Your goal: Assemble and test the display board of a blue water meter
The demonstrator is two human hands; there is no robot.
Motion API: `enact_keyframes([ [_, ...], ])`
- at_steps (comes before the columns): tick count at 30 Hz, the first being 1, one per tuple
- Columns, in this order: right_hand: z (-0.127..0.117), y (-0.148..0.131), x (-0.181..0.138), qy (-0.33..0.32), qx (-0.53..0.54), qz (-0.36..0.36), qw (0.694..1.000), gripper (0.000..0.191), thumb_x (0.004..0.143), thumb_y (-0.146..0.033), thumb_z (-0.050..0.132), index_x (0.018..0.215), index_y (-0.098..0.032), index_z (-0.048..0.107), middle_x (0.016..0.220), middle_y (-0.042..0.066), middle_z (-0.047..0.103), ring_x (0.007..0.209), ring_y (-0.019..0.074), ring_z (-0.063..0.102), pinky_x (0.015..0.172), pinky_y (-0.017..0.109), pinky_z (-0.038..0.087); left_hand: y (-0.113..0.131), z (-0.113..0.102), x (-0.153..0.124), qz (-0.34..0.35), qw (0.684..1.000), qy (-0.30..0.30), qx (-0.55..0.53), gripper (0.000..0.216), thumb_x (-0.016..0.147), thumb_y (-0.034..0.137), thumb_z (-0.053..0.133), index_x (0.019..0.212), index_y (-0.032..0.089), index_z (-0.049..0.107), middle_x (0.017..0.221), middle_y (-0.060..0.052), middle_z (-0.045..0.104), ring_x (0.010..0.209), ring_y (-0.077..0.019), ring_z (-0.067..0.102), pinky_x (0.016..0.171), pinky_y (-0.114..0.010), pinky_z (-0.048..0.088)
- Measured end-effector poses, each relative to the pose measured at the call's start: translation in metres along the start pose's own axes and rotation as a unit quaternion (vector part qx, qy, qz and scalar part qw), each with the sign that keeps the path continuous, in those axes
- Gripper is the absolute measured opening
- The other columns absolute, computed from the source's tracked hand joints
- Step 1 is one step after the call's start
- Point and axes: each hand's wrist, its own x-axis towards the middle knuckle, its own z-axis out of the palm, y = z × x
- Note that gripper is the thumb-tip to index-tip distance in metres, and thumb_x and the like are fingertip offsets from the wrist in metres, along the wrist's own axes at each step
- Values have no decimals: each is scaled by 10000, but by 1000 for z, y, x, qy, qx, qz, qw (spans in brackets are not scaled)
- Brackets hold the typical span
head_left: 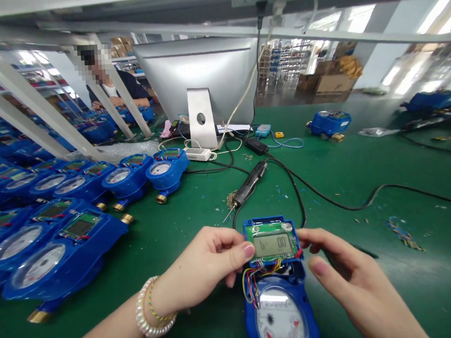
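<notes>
Pinches the upper left edge of a blue meter (279,283) with the left grip (210,263), thumb over the front beside the display (272,244), fingers curled behind. Leaves the right grip (354,278) loose and parted, index fingertip at the upper right edge, thumb clear of the housing; cannot tell from this view whether that fingertip touches. Sits between both hands at the bottom centre of the view, the meter, with green circuit board (268,229) exposed, thin coloured wires (250,288) bulging below it and a round white dial (279,320) nearest the body. On the left wrist, a pearl bracelet (142,312).

Just beyond, on the green worktop (361,167), a black electric screwdriver (251,184), bit pointing toward the lower left beside a heap of small brass screws (231,198). From there toward the right edge, a long black cable (369,202); nearer, a patch of coloured scraps (405,238).

Along the left, rows of similar blue meters (70,185), dials up. Farther back, a silver monitor (205,71) seen from behind and, well to its right, a lone blue meter (329,124). At upper left, behind white posts (125,88), a co-worker (136,88) in dark sleeves, hands near more meters.
</notes>
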Motion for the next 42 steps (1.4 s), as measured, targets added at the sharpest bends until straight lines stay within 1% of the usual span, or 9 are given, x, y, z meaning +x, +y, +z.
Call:
enact_keyframes([
  [2,4,-2,-2,42,-34,-19,998,281,998,-246,516,1277,-210,513,1175,-1,457,1059,159,449,896,120,327,-4,0,1,3,1000,14,-14,425,835,494,564,671,106,507,560,8,454,483,-57,398,480,-176,283],
  [6,14,-12,-12,159,-101,-95,977,140,967,-144,522,1103,-163,553,1141,75,462,1036,265,457,940,347,326,-12,6,1,5,998,51,-46,427,845,490,561,669,104,512,553,14,454,459,-40,363,459,-171,261],
  [9,19,-21,-17,94,-182,-174,963,126,975,-89,496,1058,-166,551,1063,62,491,958,257,490,869,373,339,-15,12,0,9,995,80,-59,442,853,488,553,642,104,495,508,26,421,451,-36,334,461,-172,249],
  [12,25,-25,-18,6,-181,-179,967,72,1101,-216,459,1106,-177,520,1042,36,495,934,243,495,815,353,346,-16,18,-2,19,993,104,-58,447,848,494,563,638,106,489,504,28,427,458,-37,337,471,-177,254],
  [17,42,-28,-14,30,-193,-194,961,367,1173,-488,421,1092,-150,539,954,40,512,787,262,514,701,360,318,-19,27,-5,28,990,129,-51,433,838,488,582,646,107,510,500,22,450,466,-47,361,473,-186,258],
  [24,55,-28,-10,21,-237,-184,954,185,1012,-88,461,898,-112,604,818,56,486,715,254,473,659,355,281,-17,29,-5,32,984,139,-103,420,838,454,597,626,107,491,507,25,431,462,-45,337,487,-202,239],
  [28,52,-24,-11,-16,-170,-172,970,207,1017,-80,417,919,-103,598,847,70,485,741,260,447,668,352,288,-15,28,-5,30,976,145,-160,399,846,416,595,625,104,483,526,27,400,465,-46,302,487,-211,222],
  [35,34,-21,-15,-99,-65,-69,991,217,987,-180,385,857,-158,558,859,10,464,809,224,454,759,347,294,-19,26,-8,1,961,139,-239,352,864,365,579,664,90,488,599,11,421,478,-38,311,484,-202,209],
  [42,29,-22,-1,-76,-121,-69,987,225,940,-182,437,794,-172,607,885,22,434,840,234,435,776,375,257,-22,26,-9,0,949,130,-286,351,881,348,562,662,94,457,603,18,406,477,-32,303,494,-195,218],
])
